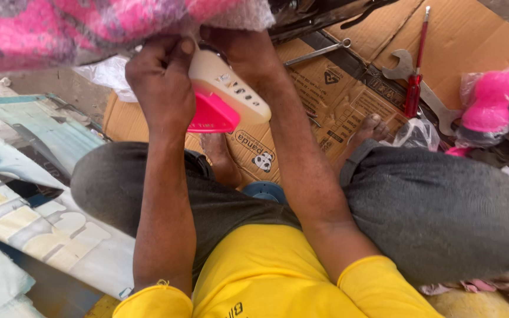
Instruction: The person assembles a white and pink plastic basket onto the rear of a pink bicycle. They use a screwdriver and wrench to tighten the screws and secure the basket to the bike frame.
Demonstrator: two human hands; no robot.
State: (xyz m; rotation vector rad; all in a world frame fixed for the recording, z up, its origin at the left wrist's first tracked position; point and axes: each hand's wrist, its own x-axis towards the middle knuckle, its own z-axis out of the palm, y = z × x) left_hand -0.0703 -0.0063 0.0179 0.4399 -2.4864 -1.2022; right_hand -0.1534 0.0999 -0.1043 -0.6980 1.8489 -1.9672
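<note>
While left hand point(161, 82) clamps cream-and-pink plastic part point(225, 97) from side, right hand point(243, 53) fingers grip its top.

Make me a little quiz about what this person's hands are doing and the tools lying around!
1. True or false: both hands grip the cream and pink plastic part.
2. Which tool has a red handle: A) the screwdriver, B) the big spanner, C) the slim spanner?
3. What do the tools lie on?

Key:
1. True: left hand and right hand both hold the cream and pink plastic part.
2. A, the screwdriver; the big spanner and slim spanner are bare metal.
3. Flattened cardboard.
</note>
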